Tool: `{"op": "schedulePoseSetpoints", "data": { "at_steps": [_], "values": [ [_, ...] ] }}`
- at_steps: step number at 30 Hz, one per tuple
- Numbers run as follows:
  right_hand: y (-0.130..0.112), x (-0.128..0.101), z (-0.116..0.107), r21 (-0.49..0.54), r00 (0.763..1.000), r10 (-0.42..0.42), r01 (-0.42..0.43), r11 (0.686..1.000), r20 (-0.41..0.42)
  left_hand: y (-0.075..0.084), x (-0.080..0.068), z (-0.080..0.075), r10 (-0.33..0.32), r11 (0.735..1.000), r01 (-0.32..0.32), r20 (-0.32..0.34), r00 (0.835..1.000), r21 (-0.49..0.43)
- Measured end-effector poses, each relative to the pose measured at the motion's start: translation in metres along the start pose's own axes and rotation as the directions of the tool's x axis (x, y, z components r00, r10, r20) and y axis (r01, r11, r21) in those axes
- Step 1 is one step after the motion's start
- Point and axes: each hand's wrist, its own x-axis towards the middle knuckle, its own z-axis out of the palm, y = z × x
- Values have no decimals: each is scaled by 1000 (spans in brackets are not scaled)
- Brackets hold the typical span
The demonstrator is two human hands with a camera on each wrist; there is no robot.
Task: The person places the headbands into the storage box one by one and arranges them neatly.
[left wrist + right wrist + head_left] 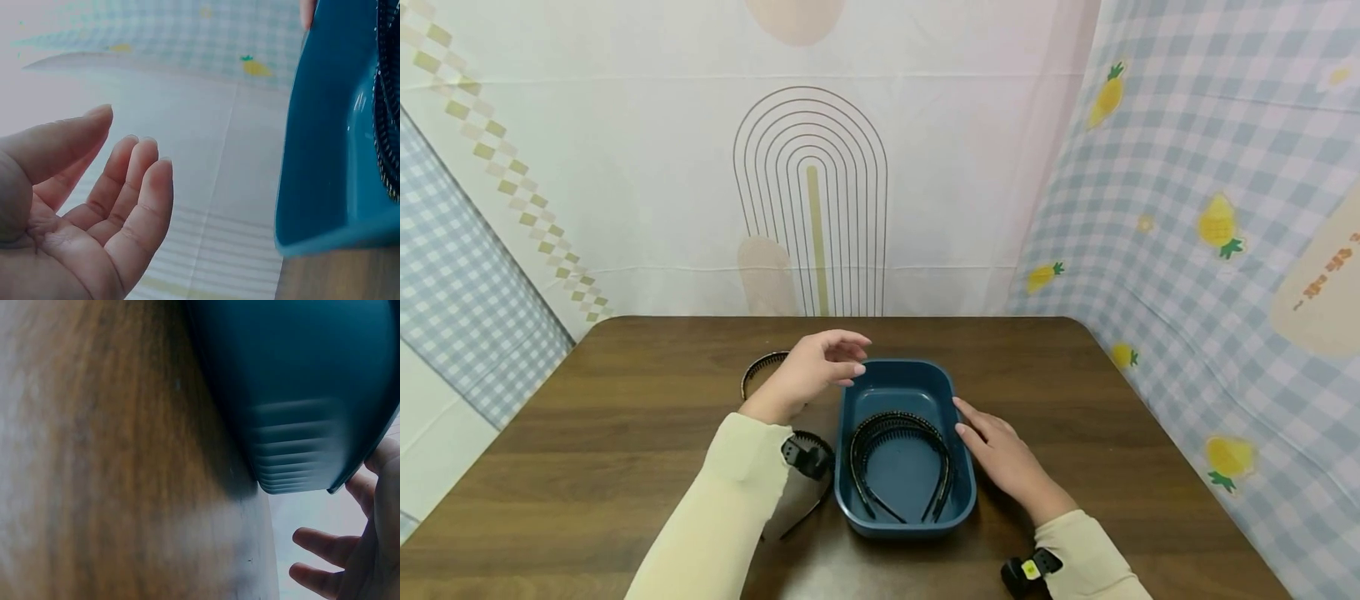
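Note:
A dark blue plastic tub [912, 522] stands mid-table with black toothed headbands [898, 426] lying inside it. My left hand [820, 367] hovers over the tub's far left corner, fingers relaxed and palm empty; the left wrist view shows the same bare palm [94, 212] beside the tub wall [325, 156]. My right hand [1003, 457] lies flat on the table along the tub's right side, its fingertips at the rim. In the right wrist view its fingers [322, 542] stretch out past the tub's outer wall [300, 381].
Another black headband [758, 367] lies on the wooden table [625, 400] behind my left hand, and one more [811, 505] lies partly under my left forearm. Patterned cloth walls close in the back and both sides.

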Motion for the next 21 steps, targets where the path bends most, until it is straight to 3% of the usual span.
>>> {"op": "schedulePoseSetpoints", "data": {
  "at_steps": [16,21],
  "values": [
    [0,0,-1,1,1000,4,-4,1000,6,-33,-17,-28,-11,1000,12,-62,998,11],
    [0,0,-1,0,1000,7,-7,1000,7,-40,-19,-30,1,996,5,-63,998,86]
  ]
}}
